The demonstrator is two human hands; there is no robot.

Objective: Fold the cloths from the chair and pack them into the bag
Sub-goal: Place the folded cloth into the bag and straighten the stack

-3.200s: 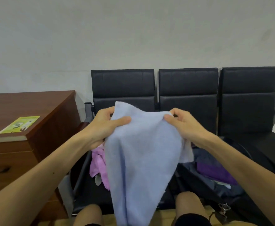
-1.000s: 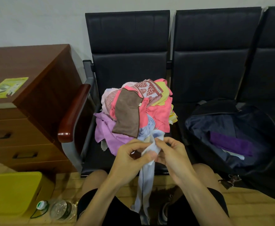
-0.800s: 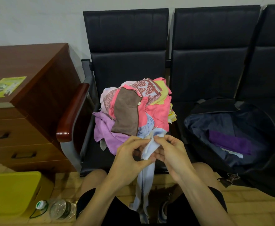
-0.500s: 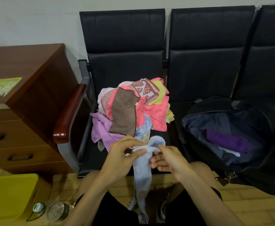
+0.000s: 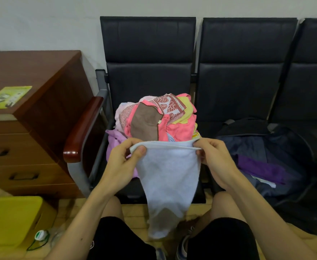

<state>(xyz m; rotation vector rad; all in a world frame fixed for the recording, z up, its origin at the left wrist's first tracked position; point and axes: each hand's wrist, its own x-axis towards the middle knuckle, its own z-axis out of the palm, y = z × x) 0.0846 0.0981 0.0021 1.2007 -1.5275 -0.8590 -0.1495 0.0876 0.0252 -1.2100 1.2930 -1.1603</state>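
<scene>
Half a second ago the pale blue cloth (image 5: pixel 168 177) hung bunched between my hands; now my left hand (image 5: pixel 123 162) and right hand (image 5: pixel 213 158) pinch its top corners apart at frame centre. With it spread, folding can start; the pile (image 5: pixel 157 119) waits behind, the bag (image 5: pixel 285 147) at right.

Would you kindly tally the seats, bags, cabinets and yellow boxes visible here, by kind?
Black padded seats: 3
Dark open fabric bag: 1
Brown wooden drawer cabinet: 1
Yellow plastic box: 1
Total: 6
</scene>
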